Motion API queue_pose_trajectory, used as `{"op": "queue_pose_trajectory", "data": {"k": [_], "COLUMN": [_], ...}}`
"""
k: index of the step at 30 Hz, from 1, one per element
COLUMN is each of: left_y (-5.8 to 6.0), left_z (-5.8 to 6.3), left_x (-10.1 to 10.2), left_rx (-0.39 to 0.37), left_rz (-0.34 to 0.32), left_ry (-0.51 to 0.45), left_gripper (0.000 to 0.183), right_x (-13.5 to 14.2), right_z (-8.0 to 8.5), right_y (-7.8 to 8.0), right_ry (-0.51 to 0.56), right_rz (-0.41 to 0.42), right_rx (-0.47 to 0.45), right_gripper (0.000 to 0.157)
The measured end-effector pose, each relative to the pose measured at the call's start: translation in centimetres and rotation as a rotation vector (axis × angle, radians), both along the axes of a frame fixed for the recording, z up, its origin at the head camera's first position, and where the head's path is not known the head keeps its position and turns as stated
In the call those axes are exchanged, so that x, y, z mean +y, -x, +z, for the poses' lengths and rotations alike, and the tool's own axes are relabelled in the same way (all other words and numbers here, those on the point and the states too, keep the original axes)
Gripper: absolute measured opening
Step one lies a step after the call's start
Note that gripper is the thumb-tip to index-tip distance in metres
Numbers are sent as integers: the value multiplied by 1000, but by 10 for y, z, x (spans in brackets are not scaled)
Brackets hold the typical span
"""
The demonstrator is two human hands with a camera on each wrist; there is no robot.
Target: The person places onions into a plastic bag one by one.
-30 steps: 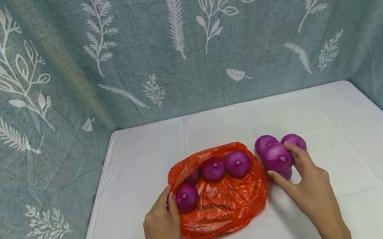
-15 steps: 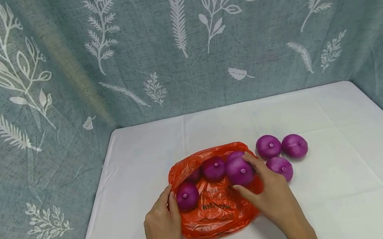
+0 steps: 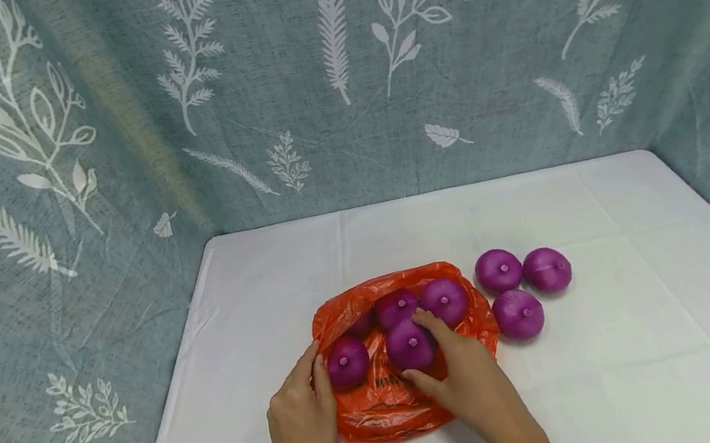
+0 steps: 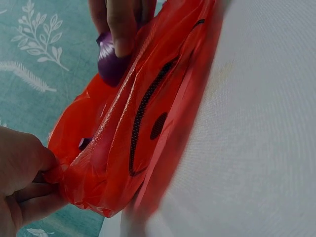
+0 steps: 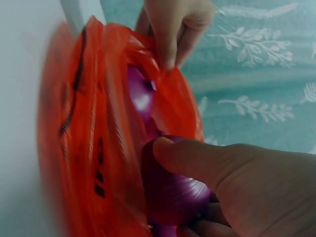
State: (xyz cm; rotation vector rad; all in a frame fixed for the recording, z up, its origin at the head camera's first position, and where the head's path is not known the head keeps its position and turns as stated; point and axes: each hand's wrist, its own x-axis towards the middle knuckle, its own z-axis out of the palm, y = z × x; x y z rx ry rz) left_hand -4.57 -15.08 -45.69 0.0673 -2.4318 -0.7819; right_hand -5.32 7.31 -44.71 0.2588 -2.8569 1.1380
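Note:
A red plastic bag (image 3: 400, 419) with dark print lies with its mouth spread on the table, several purple onions inside it. My left hand (image 3: 303, 423) pinches the bag's left rim between thumb and fingers, as the left wrist view also shows. Over the middle of the bag my right hand (image 3: 470, 374) grips a purple onion (image 3: 409, 344), thumb on the near side. In the right wrist view this onion (image 5: 173, 192) sits within the bag's mouth. Another onion (image 3: 347, 362) lies inside, beside the left hand's fingers.
Right of the bag, three loose onions sit in a cluster, among them a front onion (image 3: 518, 315) close to the bag's edge. A white cloth covers the table (image 3: 631, 379). Behind and beside it hangs a grey-green leaf-patterned curtain (image 3: 306, 90).
My right hand has carried an onion left from the cluster, across the bag's right side and into its middle. The left hand keeps its hold on the rim.

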Motion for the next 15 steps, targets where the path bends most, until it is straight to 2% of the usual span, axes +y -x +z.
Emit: {"op": "queue_pose_trajectory", "data": {"k": [8, 15], "left_y": [0, -1], "left_z": [0, -1], "left_x": [1, 1], "left_rx": [12, 22], "left_rz": [-7, -13], "left_ry": [0, -3], "left_gripper": [27, 27], "right_x": [-11, -17], "right_z": [-9, -12], "right_y": [1, 1], "right_ry": [-47, -49], "right_rz": [18, 26], "right_rx": [52, 51], "right_gripper": [77, 75]}}
